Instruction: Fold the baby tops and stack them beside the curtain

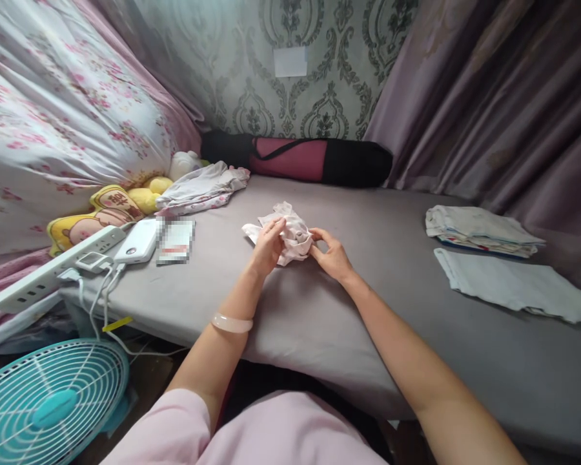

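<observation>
A small, crumpled pale pink garment (293, 234) is bunched up over the grey sheet in front of me; its exact kind I cannot make out. My left hand (270, 244) grips it from the left, fingers bent over the top. On the other side my right hand (332, 255) pinches its right edge between thumb and fingers. A loose flap of the cloth sticks out to the left, past my left hand.
Folded cloths (481, 229) and a flat pale cloth (513, 284) lie at right. A white garment (203, 187), yellow plush toys (111, 210), a power strip (58, 268) and a white box-shaped device (138, 242) are at left. A long bag (290, 158) lines the wall; a fan (53, 403) stands below.
</observation>
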Demonstrator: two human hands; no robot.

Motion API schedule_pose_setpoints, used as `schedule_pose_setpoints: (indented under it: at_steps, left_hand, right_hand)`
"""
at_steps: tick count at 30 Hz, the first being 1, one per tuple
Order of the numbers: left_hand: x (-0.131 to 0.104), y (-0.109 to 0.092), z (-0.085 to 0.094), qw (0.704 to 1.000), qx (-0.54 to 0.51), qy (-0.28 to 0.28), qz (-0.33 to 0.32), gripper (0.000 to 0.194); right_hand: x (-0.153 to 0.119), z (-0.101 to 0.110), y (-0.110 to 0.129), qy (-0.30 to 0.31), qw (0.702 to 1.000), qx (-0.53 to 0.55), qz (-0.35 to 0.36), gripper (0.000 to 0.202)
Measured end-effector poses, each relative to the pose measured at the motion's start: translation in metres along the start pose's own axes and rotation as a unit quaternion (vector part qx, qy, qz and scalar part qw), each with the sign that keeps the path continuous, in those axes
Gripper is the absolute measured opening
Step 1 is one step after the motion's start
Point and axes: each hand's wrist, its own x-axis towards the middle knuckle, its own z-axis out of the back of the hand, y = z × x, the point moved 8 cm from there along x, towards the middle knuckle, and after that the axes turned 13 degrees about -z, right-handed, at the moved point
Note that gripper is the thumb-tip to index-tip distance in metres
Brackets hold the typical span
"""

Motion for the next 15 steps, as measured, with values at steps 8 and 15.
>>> schedule_pose_setpoints:
  at_steps: [8,15]
  left_hand:
    - [-0.015,-0.01,-0.026,0.988,0.086,0.125,-0.023,0.063]
    - [-0.009,-0.026,-0.027,0.967,0.193,0.144,-0.087,0.061]
  right_hand:
    - [0.023,-0.001,-0.004,0.068,0.985,0.129,-0.097,0.045]
    - [0.043,0.027,0.045,0.186,0.978,0.061,-0.075,0.044]
